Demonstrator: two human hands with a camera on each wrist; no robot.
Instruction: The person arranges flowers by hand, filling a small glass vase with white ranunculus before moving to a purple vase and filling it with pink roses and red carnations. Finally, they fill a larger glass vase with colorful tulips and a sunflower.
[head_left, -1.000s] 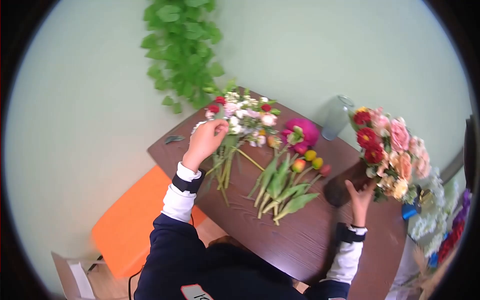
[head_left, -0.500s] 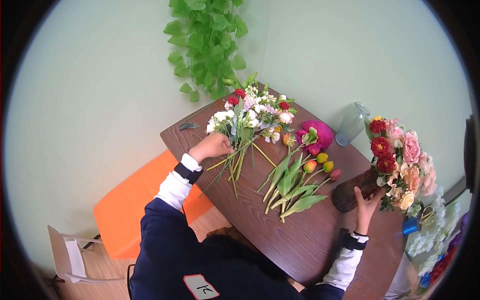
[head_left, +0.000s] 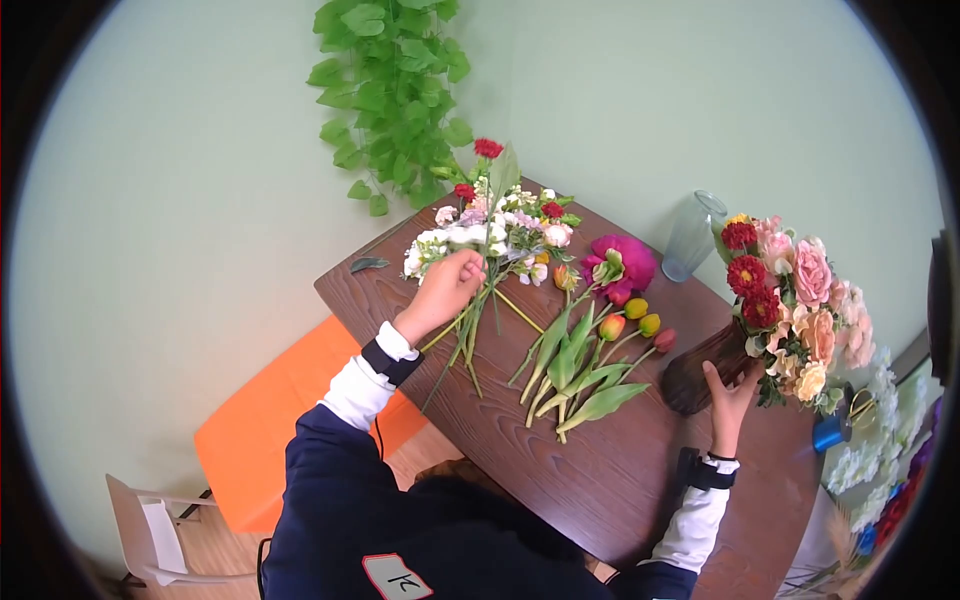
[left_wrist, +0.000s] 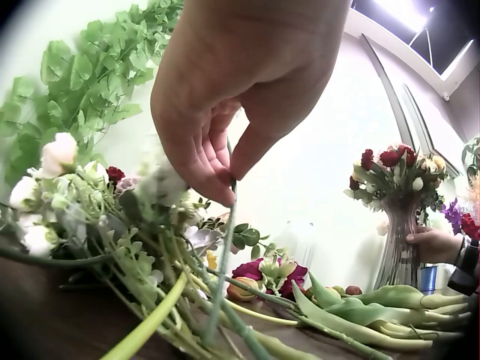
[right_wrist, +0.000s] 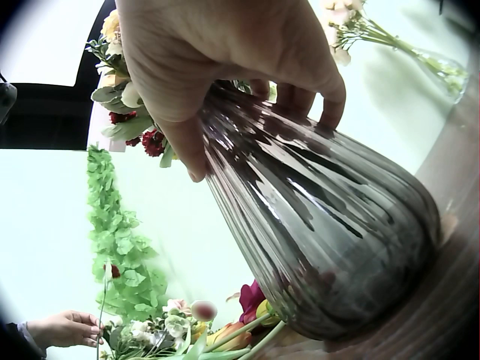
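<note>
My left hand (head_left: 449,290) pinches the thin green stem (left_wrist: 227,259) of a red flower (head_left: 488,148) between thumb and fingers. The flower stands upright above a loose pile of white and pink flowers (head_left: 455,240), whose stems cross below the hand. On the right, my right hand (head_left: 731,403) grips a dark ribbed glass vase (right_wrist: 322,217) around its upper part, thumb on one side and fingers on the other. Pink, peach and red flowers (head_left: 810,290) fill the vase's mouth. In the right wrist view the vase base is down at the wooden table.
Several tulips (head_left: 580,380) lie mid-table with a large magenta flower (head_left: 632,262) behind them. A clear glass vase (head_left: 693,237) stands near the wall. Green vines (head_left: 390,100) hang at the back. An orange seat (head_left: 270,430) and a chair (head_left: 150,525) are at the left.
My left hand dipped to the stems of the pile and has risen with a red flower, now above the other blooms. The right hand has stayed on the vase.
</note>
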